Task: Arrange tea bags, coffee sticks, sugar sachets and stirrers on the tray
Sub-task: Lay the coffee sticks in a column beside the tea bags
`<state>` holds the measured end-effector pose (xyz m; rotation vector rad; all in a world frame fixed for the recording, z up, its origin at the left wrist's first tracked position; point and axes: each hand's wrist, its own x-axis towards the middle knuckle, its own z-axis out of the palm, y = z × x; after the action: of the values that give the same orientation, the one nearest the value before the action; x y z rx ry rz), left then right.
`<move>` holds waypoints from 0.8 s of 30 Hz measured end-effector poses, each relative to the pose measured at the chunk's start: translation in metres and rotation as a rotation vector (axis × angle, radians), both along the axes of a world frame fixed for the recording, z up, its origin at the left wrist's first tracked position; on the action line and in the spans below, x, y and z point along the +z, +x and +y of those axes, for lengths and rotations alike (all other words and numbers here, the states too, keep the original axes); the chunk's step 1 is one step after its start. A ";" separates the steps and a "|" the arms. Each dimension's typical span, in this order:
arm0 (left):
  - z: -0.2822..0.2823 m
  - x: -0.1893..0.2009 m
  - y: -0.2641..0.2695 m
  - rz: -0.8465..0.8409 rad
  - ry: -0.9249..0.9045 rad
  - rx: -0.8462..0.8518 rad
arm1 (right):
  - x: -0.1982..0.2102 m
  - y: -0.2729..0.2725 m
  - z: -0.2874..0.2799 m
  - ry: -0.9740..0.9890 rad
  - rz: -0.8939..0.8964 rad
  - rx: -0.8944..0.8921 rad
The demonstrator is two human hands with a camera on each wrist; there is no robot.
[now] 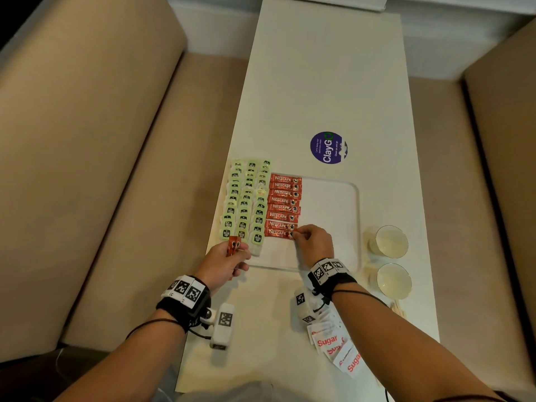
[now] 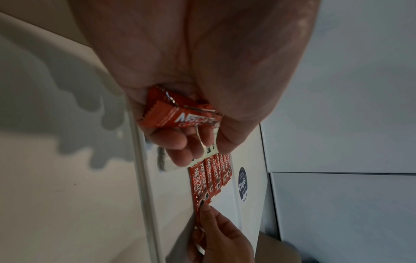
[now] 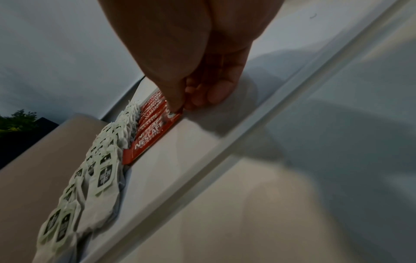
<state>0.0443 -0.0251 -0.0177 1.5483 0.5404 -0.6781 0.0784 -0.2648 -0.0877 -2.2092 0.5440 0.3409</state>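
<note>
A white tray [image 1: 333, 204] lies on the narrow white table. Three columns of green tea bags [image 1: 246, 198] fill its left side. Beside them runs a column of several red coffee sticks [image 1: 284, 201]. My right hand [image 1: 311, 242] pinches the right end of the nearest coffee stick [image 1: 280, 234] in that column, thumb and forefinger on it [image 3: 173, 115]. My left hand [image 1: 223, 261] grips a small bunch of red coffee sticks [image 2: 180, 115] just in front of the tray's near left corner. Sugar sachets [image 1: 333, 343] lie loose on the table under my right forearm.
Two glass cups [image 1: 390, 242] stand right of the tray, wooden stirrers [image 1: 398, 309] just behind the nearer one. A round purple sticker [image 1: 327, 147] marks the table beyond the tray. Beige sofa cushions [image 1: 87, 140] flank the table on both sides.
</note>
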 end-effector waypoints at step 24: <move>-0.004 0.002 -0.001 0.021 -0.029 -0.024 | -0.002 0.000 0.002 -0.052 0.025 0.025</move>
<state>0.0430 -0.0294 -0.0152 1.5241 0.5265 -0.7186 0.0780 -0.2624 -0.0893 -2.2662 0.5450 0.3720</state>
